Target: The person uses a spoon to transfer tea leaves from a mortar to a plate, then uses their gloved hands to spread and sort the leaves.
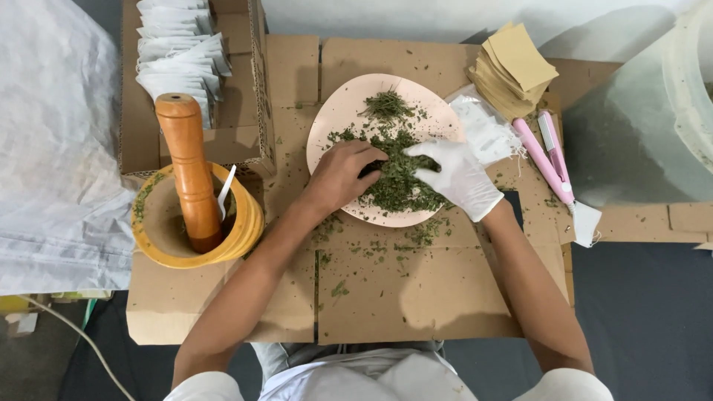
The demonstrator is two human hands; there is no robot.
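Note:
A round pale pink plate (336, 111) lies on flattened cardboard and carries a heap of chopped green dried herbs (397, 182). My bare left hand (338, 174) rests on the left side of the heap with its fingers curled into the herbs. My right hand (459, 178) wears a white glove and presses on the heap's right side with fingers spread. Whether either hand holds something under the herbs is hidden.
A yellow wooden mortar (160, 245) with an orange-brown pestle (189, 167) and a small white spoon (226, 191) stands at left. Behind it is a cardboard box (241, 82) of white sachets (178, 52). Brown paper envelopes (516, 67), a pink sealer tool (549, 160) and white bags (483, 130) lie right. Herb crumbs litter the cardboard (416, 289).

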